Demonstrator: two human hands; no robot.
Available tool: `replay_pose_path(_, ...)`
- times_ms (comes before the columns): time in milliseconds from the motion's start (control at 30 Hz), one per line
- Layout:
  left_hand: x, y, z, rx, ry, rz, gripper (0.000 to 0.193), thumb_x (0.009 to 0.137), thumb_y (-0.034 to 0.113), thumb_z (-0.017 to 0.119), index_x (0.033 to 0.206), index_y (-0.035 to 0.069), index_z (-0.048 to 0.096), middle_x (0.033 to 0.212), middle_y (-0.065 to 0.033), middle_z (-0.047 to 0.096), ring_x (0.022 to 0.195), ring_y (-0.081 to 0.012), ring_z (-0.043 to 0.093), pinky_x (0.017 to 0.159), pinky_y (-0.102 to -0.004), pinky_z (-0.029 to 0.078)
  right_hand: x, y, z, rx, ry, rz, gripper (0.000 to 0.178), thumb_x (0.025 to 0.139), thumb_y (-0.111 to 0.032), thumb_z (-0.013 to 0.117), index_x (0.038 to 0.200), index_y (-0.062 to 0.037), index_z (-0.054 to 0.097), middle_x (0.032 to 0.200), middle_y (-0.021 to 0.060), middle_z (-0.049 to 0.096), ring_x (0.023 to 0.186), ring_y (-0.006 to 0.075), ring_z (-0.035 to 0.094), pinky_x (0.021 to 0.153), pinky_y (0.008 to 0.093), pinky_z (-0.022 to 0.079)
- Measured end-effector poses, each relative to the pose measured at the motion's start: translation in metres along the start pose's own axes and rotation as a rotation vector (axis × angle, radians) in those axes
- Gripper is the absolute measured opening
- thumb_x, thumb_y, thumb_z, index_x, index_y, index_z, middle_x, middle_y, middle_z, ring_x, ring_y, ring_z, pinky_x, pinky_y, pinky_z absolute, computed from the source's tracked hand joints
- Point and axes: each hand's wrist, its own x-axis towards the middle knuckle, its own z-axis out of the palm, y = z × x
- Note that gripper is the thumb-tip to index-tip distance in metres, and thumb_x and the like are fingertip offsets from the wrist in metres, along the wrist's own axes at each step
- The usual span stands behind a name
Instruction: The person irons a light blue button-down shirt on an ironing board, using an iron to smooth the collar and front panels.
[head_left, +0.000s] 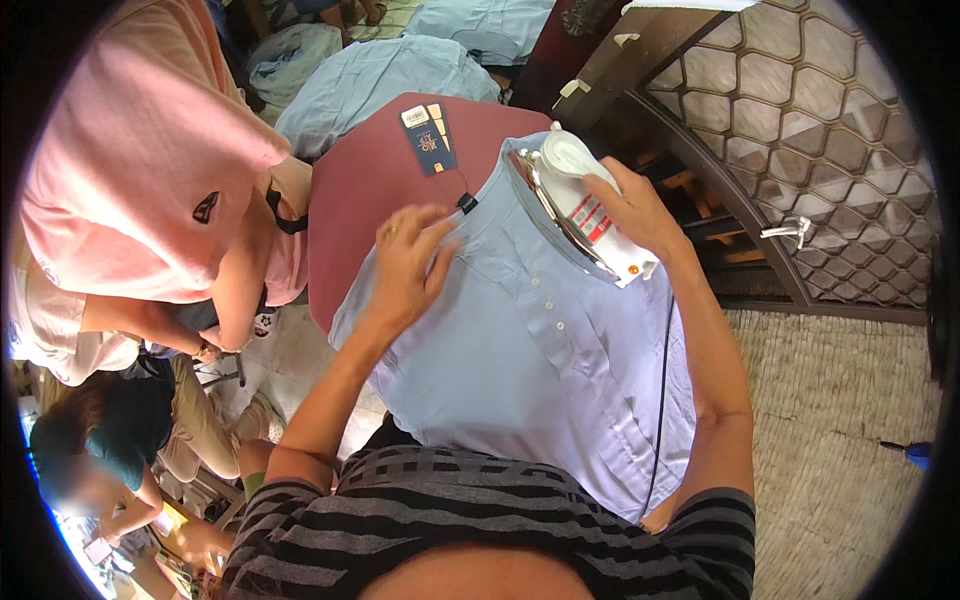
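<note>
A white clothes iron (pixel 597 222) with a red label is gripped in my right hand (pixel 640 205), above the far right part of a light blue shirt (pixel 450 370). The iron looks tilted, with its metal edge toward the left. My left hand (pixel 405 262) is over the shirt's left side near the collar, fingers apart, holding nothing; its fingertips are slightly blurred, and I cannot tell whether they touch the cloth. Several small buttons run down the shirt's placket. A dark blue hang tag (pixel 430 140) is joined by a string to the collar area, near a small black label (pixel 466 203).
The shirt lies on a maroon padded board (pixel 345 200). A black cord (pixel 660 400) runs down the shirt's right side. More light blue garments (pixel 385 85) lie beyond. A person in pink (pixel 150 170) stands close on the left. A metal lattice door (pixel 800 150) borders the right.
</note>
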Motion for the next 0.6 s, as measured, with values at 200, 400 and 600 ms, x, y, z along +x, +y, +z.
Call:
replay_pose_path(200,0.109,-0.031,0.036,-0.135,0.036,0.001,0.017,0.092,0.014,0.064,0.103,0.003,0.071,0.101,-0.0168,0.067,0.098,-0.035,0.062,0.085,-0.0442,0.048,-0.01,0.002,-0.004,-0.037,-0.045,0.051,0.042,0.099,-0.041,0.056,0.106,0.0008,0.059,0.08,0.0205,0.067,0.069,0.0239,0.063,0.069,0.0387,0.049)
replay_pose_path(400,0.154,-0.048,0.103,0.065,-0.21,-0.141,0.025,0.088,0.024,0.068,0.096,0.0,0.072,0.096,-0.0187,0.067,0.093,-0.0377,0.064,0.083,-0.046,0.05,-0.016,0.004,-0.007,-0.027,0.003,0.114,0.042,0.099,-0.041,0.055,0.103,0.0002,0.058,0.08,0.0225,0.066,0.07,0.0315,0.066,0.07,0.0397,0.05)
replay_pose_path(600,0.154,-0.06,0.116,0.036,-0.161,-0.186,0.02,0.083,0.022,0.072,0.087,0.003,0.073,0.095,-0.0173,0.069,0.094,-0.0378,0.065,0.082,-0.0482,0.051,0.013,0.016,-0.008,-0.088,0.143,-0.013,0.042,0.099,-0.041,0.056,0.098,0.0013,0.058,0.08,0.0258,0.065,0.075,0.0375,0.067,0.07,0.0426,0.05)
